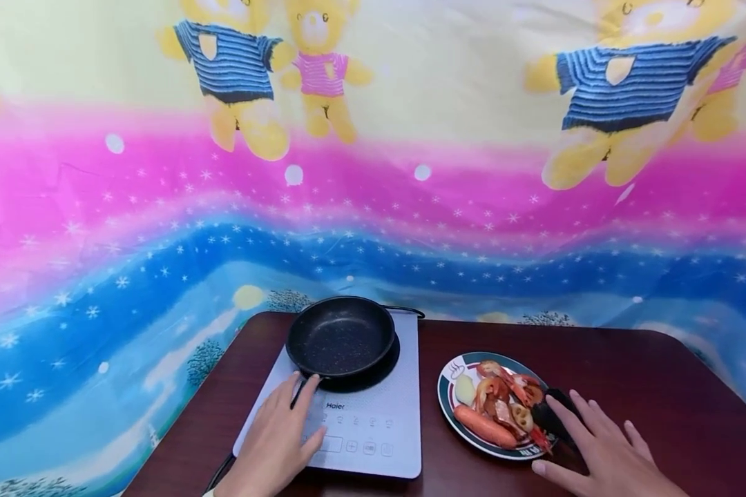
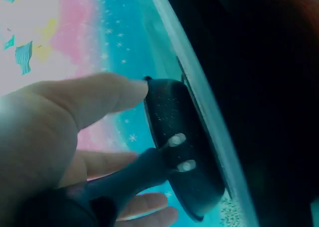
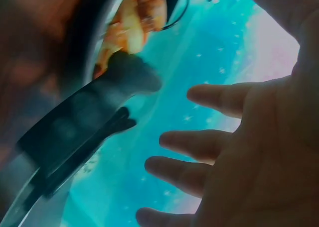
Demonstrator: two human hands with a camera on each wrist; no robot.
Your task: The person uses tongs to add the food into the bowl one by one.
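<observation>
A black frying pan [image 1: 342,338] sits on a white Haier induction cooker [image 1: 404,414]. My left hand [image 1: 280,428] is over the pan's handle [image 2: 129,174], its fingers extended rather than wrapped round it. In the left wrist view the thumb is by the pan's rim and the other fingers show behind the handle. My right hand [image 1: 609,449] hovers with spread fingers beside black-tipped tongs [image 3: 84,112], holding nothing. The tongs' dark tips lie at the right edge of a plate [image 1: 447,417] of food. In the head view the hand hides most of them.
On the plate are a sausage [image 1: 485,426], shrimp, a lotus root slice [image 1: 522,416] and a pale round slice [image 1: 465,390]. A dark red table [image 1: 628,373] carries everything. Behind it hangs a cloth [image 1: 373,193] printed with bears. A black cord [image 1: 220,473] runs at the cooker's left.
</observation>
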